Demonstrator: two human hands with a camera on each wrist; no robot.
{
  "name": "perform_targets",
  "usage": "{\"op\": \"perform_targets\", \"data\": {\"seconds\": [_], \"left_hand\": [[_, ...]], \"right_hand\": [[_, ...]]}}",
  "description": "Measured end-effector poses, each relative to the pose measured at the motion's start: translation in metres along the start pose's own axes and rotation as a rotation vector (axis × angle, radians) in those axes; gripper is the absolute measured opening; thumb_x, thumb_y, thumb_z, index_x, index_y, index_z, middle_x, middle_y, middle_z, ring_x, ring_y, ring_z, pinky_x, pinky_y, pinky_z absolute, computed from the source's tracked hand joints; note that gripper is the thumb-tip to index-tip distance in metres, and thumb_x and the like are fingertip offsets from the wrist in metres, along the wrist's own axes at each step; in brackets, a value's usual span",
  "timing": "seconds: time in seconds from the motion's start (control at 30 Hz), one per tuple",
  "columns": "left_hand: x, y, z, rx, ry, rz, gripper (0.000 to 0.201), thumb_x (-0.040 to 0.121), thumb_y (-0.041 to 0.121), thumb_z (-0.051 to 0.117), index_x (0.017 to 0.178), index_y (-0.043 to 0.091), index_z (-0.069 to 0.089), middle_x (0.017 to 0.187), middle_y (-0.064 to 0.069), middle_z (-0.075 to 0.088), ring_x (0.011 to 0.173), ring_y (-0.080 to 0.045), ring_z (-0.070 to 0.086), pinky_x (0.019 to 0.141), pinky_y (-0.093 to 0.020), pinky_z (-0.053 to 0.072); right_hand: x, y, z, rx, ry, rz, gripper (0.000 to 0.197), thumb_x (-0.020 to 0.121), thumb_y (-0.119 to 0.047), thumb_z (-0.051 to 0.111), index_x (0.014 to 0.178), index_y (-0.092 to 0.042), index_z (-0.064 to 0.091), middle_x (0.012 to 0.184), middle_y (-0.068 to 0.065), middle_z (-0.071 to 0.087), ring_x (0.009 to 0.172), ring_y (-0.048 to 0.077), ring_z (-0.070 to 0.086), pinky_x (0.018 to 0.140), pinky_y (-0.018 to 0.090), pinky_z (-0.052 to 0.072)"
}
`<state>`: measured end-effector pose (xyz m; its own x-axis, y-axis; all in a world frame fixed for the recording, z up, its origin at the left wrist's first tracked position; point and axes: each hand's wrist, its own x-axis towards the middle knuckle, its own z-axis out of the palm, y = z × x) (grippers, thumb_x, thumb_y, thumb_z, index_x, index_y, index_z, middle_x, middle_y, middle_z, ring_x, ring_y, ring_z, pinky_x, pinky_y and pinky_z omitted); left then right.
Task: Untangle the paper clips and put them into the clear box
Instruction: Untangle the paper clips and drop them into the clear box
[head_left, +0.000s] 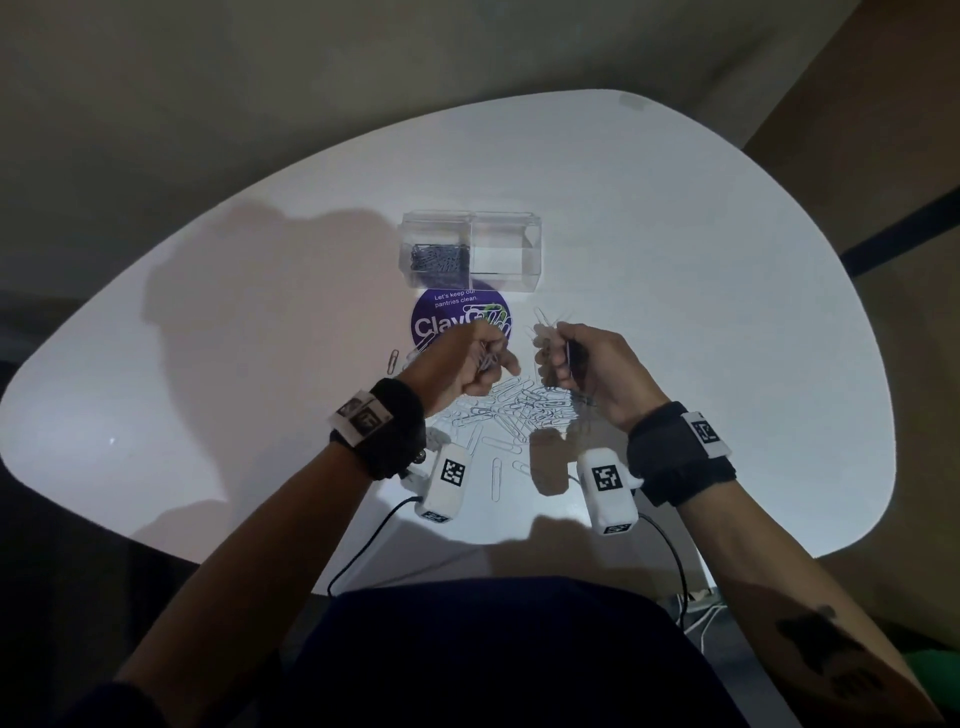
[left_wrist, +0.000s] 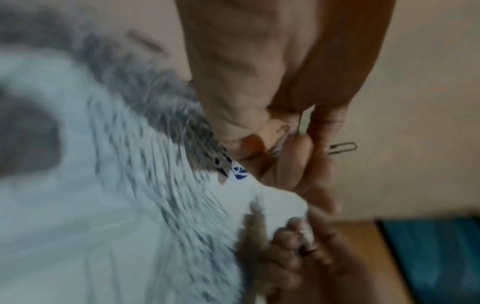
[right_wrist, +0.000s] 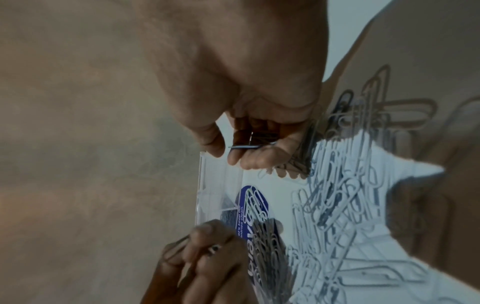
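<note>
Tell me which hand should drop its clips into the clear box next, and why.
Probably the left hand: it grips clips and sits nearer the clear box's left compartment, which already holds clips. The right hand also grips clips, below the empty compartment. Both hover above the loose pile.

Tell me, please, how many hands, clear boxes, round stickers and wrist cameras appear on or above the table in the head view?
Hands: 2, left hand and right hand
Clear box: 1
Sticker: 1
Wrist cameras: 2, left camera and right camera
Total: 6
</note>
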<state>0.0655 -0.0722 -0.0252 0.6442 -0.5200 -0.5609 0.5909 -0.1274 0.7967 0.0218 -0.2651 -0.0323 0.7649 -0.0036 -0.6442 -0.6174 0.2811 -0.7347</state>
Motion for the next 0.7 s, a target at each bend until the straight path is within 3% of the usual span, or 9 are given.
{"op": "perform_targets", "data": {"seconds": [0.1, 0.17, 0.3, 0.4, 0.5, 0.53, 0.57, 0.63, 0.7], "left_hand": [[-0.007, 0.004, 0.000, -0.218, 0.032, -0.033, 0.020, 0.081, 0.017, 0.035, 0.062, 0.015, 0.039, 0.073, -0.015, 0.062, 0.051, -0.016, 0.039, 0.046, -0.025, 0.028], [-0.011, 0.005, 0.000, -0.234, 0.045, -0.036, 0.016, 0.075, 0.015, 0.032, 0.061, 0.012, 0.040, 0.067, -0.014, 0.059, 0.050, -0.017, 0.038, 0.047, -0.025, 0.028], [-0.014, 0.005, -0.002, -0.260, 0.056, -0.031, 0.016, 0.066, 0.016, 0.032, 0.063, 0.007, 0.046, 0.063, -0.015, 0.054, 0.049, -0.020, 0.038, 0.050, -0.026, 0.029], [-0.012, 0.003, -0.009, -0.217, 0.113, -0.053, 0.021, 0.076, 0.022, 0.036, 0.061, 0.011, 0.046, 0.058, -0.007, 0.042, 0.050, -0.018, 0.029, 0.049, -0.025, 0.026], [-0.011, 0.000, -0.019, 0.002, 0.231, -0.012, 0.039, 0.094, 0.029, 0.045, 0.056, 0.017, 0.044, 0.052, 0.002, 0.026, 0.047, -0.015, 0.017, 0.046, -0.022, 0.021], [-0.011, 0.000, -0.021, 0.119, 0.266, 0.017, 0.038, 0.094, 0.029, 0.046, 0.059, 0.014, 0.048, 0.051, 0.003, 0.027, 0.044, -0.013, 0.018, 0.045, -0.021, 0.020], [-0.013, 0.000, -0.021, 0.246, 0.279, 0.053, 0.032, 0.094, 0.024, 0.045, 0.066, 0.011, 0.053, 0.052, 0.003, 0.033, 0.042, -0.010, 0.021, 0.045, -0.019, 0.021], [-0.017, -0.001, -0.019, 0.533, 0.271, 0.119, 0.021, 0.095, 0.012, 0.041, 0.083, 0.010, 0.059, 0.067, 0.005, 0.050, 0.050, -0.008, 0.040, 0.050, -0.023, 0.031], [-0.021, -0.005, -0.017, 0.788, 0.235, 0.193, 0.022, 0.098, 0.007, 0.039, 0.095, 0.008, 0.061, 0.081, -0.003, 0.061, 0.075, -0.023, 0.057, 0.065, -0.029, 0.040]], "right_hand": [[-0.002, 0.001, 0.005, -0.025, -0.010, -0.022, 0.023, 0.097, -0.025, 0.052, 0.088, -0.005, 0.061, 0.065, 0.004, 0.049, 0.056, 0.016, 0.045, 0.056, 0.027, 0.037], [-0.003, 0.002, 0.008, -0.016, -0.020, -0.038, 0.025, 0.098, -0.024, 0.051, 0.083, -0.007, 0.060, 0.064, 0.005, 0.049, 0.053, 0.016, 0.042, 0.054, 0.028, 0.032], [-0.003, 0.004, 0.008, -0.013, -0.026, -0.036, 0.033, 0.099, -0.026, 0.053, 0.103, 0.004, 0.065, 0.068, 0.008, 0.049, 0.055, 0.017, 0.042, 0.052, 0.027, 0.032], [-0.002, 0.005, 0.003, -0.039, -0.027, -0.068, 0.034, 0.097, -0.031, 0.057, 0.089, 0.001, 0.065, 0.073, 0.011, 0.055, 0.059, 0.021, 0.047, 0.056, 0.031, 0.035], [0.001, 0.006, -0.003, -0.046, 0.010, -0.097, 0.045, 0.096, -0.032, 0.059, 0.062, -0.007, 0.046, 0.070, 0.002, 0.068, 0.092, 0.041, 0.067, 0.062, 0.040, 0.037], [0.000, 0.005, -0.004, -0.045, 0.011, -0.097, 0.048, 0.098, -0.034, 0.056, 0.060, -0.008, 0.043, 0.062, 0.000, 0.065, 0.098, 0.039, 0.067, 0.059, 0.037, 0.036], [0.000, 0.006, -0.005, -0.049, 0.009, -0.096, 0.051, 0.101, -0.036, 0.052, 0.060, -0.005, 0.047, 0.054, 0.001, 0.058, 0.083, 0.035, 0.068, 0.052, 0.032, 0.034], [0.000, 0.008, -0.007, -0.127, -0.010, -0.105, 0.052, 0.103, -0.039, 0.047, 0.080, 0.003, 0.067, 0.049, 0.002, 0.042, 0.049, 0.022, 0.039, 0.045, 0.023, 0.027], [-0.002, 0.011, -0.007, -0.243, -0.045, -0.150, 0.037, 0.103, -0.029, 0.047, 0.100, -0.003, 0.073, 0.055, 0.001, 0.045, 0.049, 0.018, 0.037, 0.049, 0.023, 0.033]]}}
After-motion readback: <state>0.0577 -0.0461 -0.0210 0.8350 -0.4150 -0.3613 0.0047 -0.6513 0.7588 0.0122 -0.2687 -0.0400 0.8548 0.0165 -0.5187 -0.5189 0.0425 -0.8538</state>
